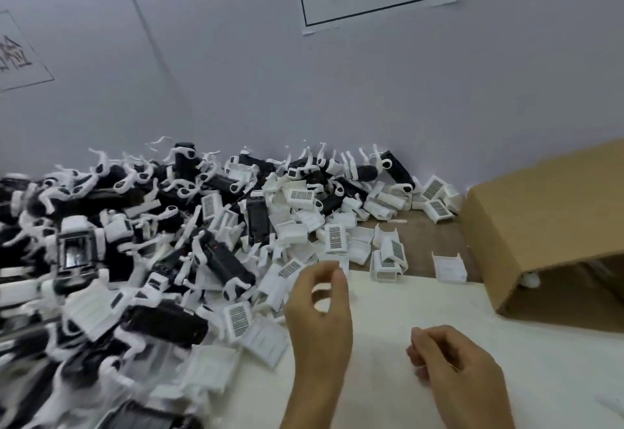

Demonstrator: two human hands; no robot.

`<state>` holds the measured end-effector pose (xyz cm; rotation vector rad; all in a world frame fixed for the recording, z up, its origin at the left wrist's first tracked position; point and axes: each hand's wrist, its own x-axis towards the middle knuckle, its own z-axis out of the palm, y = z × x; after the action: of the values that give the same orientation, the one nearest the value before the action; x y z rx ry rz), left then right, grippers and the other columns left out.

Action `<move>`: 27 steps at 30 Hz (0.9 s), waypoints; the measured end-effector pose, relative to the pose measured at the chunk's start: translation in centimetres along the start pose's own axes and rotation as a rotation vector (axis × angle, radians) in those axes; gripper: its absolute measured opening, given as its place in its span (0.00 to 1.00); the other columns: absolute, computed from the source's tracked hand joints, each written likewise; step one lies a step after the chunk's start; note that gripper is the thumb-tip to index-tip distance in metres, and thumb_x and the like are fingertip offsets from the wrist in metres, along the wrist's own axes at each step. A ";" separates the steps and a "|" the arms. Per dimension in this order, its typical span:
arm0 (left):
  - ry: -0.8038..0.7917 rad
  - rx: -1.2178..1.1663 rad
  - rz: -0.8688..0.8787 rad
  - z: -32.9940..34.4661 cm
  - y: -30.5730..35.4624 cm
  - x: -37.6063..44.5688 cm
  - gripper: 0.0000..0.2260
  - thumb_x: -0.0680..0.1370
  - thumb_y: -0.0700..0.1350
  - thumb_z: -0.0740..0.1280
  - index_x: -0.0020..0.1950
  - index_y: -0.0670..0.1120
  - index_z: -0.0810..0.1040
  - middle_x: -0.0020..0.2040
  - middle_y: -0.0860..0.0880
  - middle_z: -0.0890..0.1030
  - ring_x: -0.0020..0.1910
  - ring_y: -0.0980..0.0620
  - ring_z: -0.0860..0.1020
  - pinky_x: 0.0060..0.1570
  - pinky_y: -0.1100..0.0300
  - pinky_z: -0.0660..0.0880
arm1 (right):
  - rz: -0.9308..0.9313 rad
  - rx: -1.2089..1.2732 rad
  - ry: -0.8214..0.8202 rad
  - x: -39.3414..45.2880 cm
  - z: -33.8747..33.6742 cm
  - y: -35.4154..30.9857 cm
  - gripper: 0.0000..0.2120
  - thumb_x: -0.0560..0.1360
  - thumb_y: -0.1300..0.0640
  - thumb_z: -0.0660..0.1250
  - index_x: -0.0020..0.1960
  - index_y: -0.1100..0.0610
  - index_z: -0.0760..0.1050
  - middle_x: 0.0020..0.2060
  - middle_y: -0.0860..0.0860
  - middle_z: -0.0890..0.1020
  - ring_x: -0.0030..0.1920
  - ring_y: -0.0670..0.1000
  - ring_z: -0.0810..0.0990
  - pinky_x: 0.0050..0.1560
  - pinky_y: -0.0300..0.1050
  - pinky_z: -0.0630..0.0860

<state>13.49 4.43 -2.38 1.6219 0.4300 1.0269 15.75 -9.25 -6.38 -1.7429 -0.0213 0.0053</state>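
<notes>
The left grip (320,307) hovers with thumb and forefinger curled into a ring; blur hides whether anything is pinched. A white plastic housing (291,268) lies just beyond its fingertips, at the edge of the heap of parts (169,242) on the bench (422,236). The right grip (449,367), loosely curled, holds nothing visible.
</notes>
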 end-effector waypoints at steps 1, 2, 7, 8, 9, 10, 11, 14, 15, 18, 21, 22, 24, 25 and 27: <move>0.069 0.050 0.073 -0.6 0.6 1.7 0.09 0.80 0.39 0.68 0.48 0.54 0.81 0.47 0.59 0.82 0.50 0.58 0.79 0.49 0.67 0.74 | -0.009 0.003 0.002 0.0 0.0 0.2 0.12 0.76 0.58 0.73 0.33 0.55 0.80 0.27 0.46 0.84 0.31 0.48 0.82 0.39 0.44 0.78; 0.151 0.121 0.117 -1.3 1.0 3.6 0.09 0.80 0.38 0.66 0.49 0.53 0.79 0.50 0.59 0.81 0.54 0.57 0.77 0.54 0.62 0.74 | -0.018 0.001 0.004 0.1 0.1 0.3 0.12 0.76 0.58 0.73 0.33 0.55 0.80 0.27 0.45 0.84 0.31 0.48 0.82 0.42 0.47 0.80; 0.171 0.889 -0.325 -6.7 -0.8 13.1 0.19 0.81 0.54 0.65 0.71 0.54 0.70 0.74 0.40 0.62 0.74 0.40 0.57 0.70 0.42 0.59 | -0.023 0.024 0.022 0.2 0.3 0.1 0.13 0.76 0.58 0.73 0.33 0.55 0.80 0.28 0.44 0.84 0.34 0.48 0.83 0.49 0.56 0.82; 0.073 1.031 -0.395 -7.4 -1.6 13.7 0.23 0.81 0.57 0.65 0.75 0.55 0.67 0.75 0.38 0.59 0.75 0.39 0.54 0.70 0.40 0.60 | -0.027 0.020 0.024 0.2 0.4 0.1 0.13 0.75 0.59 0.73 0.32 0.55 0.79 0.28 0.43 0.83 0.34 0.47 0.83 0.49 0.55 0.82; -0.005 1.152 -0.410 -7.8 -2.4 14.0 0.24 0.81 0.57 0.64 0.76 0.56 0.66 0.75 0.37 0.58 0.75 0.39 0.53 0.69 0.40 0.62 | -0.028 0.010 0.025 0.3 0.4 0.1 0.13 0.75 0.59 0.73 0.32 0.54 0.79 0.27 0.42 0.83 0.34 0.47 0.82 0.49 0.54 0.82; -0.047 1.228 -0.386 -8.0 -2.9 14.1 0.22 0.82 0.55 0.64 0.76 0.57 0.67 0.75 0.38 0.59 0.75 0.38 0.54 0.68 0.40 0.64 | -0.028 0.006 0.026 0.3 0.5 0.1 0.13 0.75 0.58 0.73 0.32 0.54 0.79 0.27 0.41 0.83 0.34 0.47 0.82 0.49 0.54 0.82; -0.059 1.250 -0.356 -8.0 -3.2 14.2 0.20 0.82 0.53 0.65 0.74 0.56 0.70 0.74 0.39 0.61 0.73 0.38 0.58 0.67 0.40 0.66 | -0.027 0.009 0.024 0.3 0.5 0.2 0.13 0.75 0.59 0.73 0.32 0.54 0.79 0.27 0.42 0.83 0.34 0.47 0.82 0.49 0.53 0.81; -0.050 1.077 -0.349 -8.1 -2.6 14.6 0.15 0.77 0.48 0.72 0.63 0.49 0.78 0.66 0.43 0.70 0.59 0.39 0.75 0.63 0.41 0.73 | -0.043 0.020 0.013 0.3 0.4 0.5 0.14 0.75 0.59 0.73 0.31 0.55 0.79 0.27 0.44 0.83 0.33 0.47 0.82 0.47 0.51 0.81; -0.054 1.014 -0.370 -8.1 -2.4 14.7 0.15 0.75 0.49 0.76 0.58 0.47 0.78 0.62 0.43 0.74 0.56 0.39 0.77 0.61 0.40 0.75 | -0.056 0.019 0.008 0.3 0.3 0.6 0.14 0.75 0.59 0.73 0.31 0.54 0.79 0.27 0.44 0.83 0.33 0.47 0.82 0.45 0.49 0.80; -0.180 1.045 -0.452 -7.5 -1.9 14.8 0.27 0.73 0.53 0.77 0.66 0.47 0.70 0.60 0.41 0.76 0.60 0.37 0.76 0.64 0.38 0.73 | -0.085 0.007 -0.018 0.4 0.3 0.9 0.14 0.76 0.58 0.73 0.32 0.54 0.79 0.28 0.43 0.83 0.32 0.44 0.81 0.42 0.43 0.79; -0.212 1.085 -0.439 -6.5 -2.0 14.3 0.30 0.77 0.44 0.71 0.76 0.52 0.64 0.59 0.40 0.78 0.59 0.37 0.77 0.65 0.40 0.71 | -0.090 0.007 -0.037 0.7 0.3 1.1 0.14 0.76 0.58 0.72 0.32 0.54 0.78 0.28 0.41 0.83 0.35 0.39 0.80 0.39 0.37 0.75; -0.150 1.107 -0.358 -6.1 -1.9 13.9 0.28 0.77 0.42 0.70 0.74 0.54 0.65 0.57 0.41 0.79 0.56 0.38 0.78 0.65 0.40 0.70 | -0.088 0.014 -0.043 0.7 0.3 1.0 0.14 0.76 0.58 0.72 0.33 0.54 0.78 0.29 0.41 0.83 0.35 0.39 0.80 0.37 0.35 0.74; 0.004 1.109 -0.037 -5.1 -1.6 12.8 0.25 0.77 0.40 0.70 0.71 0.53 0.67 0.55 0.42 0.78 0.50 0.41 0.78 0.61 0.40 0.68 | -0.097 0.045 -0.048 0.6 0.4 1.0 0.14 0.77 0.57 0.72 0.33 0.54 0.78 0.29 0.42 0.83 0.35 0.40 0.81 0.36 0.33 0.74; 0.043 1.051 0.169 -4.3 -1.3 11.8 0.24 0.76 0.38 0.71 0.69 0.52 0.69 0.55 0.42 0.79 0.47 0.42 0.78 0.59 0.40 0.67 | -0.099 0.082 -0.034 0.5 0.4 0.9 0.14 0.77 0.56 0.71 0.33 0.55 0.78 0.29 0.43 0.83 0.34 0.40 0.81 0.37 0.35 0.75; 0.040 0.874 0.547 -2.5 0.1 8.9 0.23 0.74 0.37 0.74 0.65 0.50 0.71 0.56 0.43 0.81 0.46 0.43 0.80 0.55 0.44 0.65 | -0.068 0.205 -0.007 0.3 0.3 0.3 0.15 0.77 0.50 0.70 0.34 0.55 0.79 0.30 0.45 0.84 0.34 0.42 0.82 0.38 0.43 0.78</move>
<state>16.41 12.46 1.21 2.5988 0.5113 1.3771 16.09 -8.97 -6.76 -1.5361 -0.0830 -0.0351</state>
